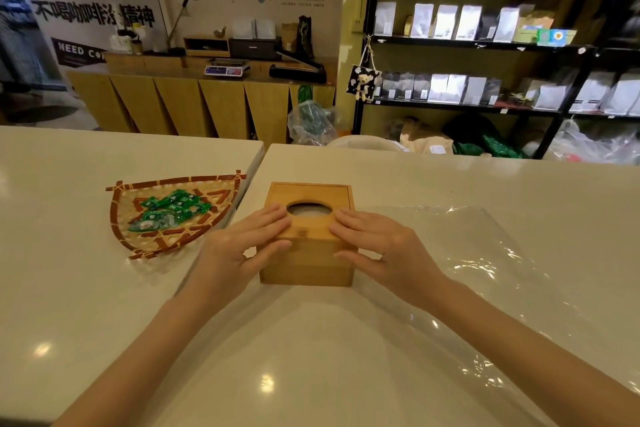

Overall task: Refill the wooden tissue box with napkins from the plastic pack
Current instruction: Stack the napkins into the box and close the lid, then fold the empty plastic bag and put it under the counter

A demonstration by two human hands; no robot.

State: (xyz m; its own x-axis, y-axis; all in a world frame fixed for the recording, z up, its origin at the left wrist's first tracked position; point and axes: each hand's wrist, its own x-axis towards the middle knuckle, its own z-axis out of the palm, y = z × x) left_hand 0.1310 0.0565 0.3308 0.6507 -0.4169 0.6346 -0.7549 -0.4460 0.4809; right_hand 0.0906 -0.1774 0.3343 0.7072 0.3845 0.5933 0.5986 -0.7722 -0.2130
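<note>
Both hands lying flat, left hand [242, 246] and right hand [377, 243], grip released, pressing the lid of the wooden tissue box [308, 253]. Rigid, light, smooth-sided; I'd be holding it by the side walls. Plastic pack [485, 270] looking limp, slippery.

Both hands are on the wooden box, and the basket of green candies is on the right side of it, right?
Not quite. The basket of green candies sits to the left of the wooden box, not the right; the head view shows it. The rest holds: the left hand and the right hand both rest on the box.
</note>
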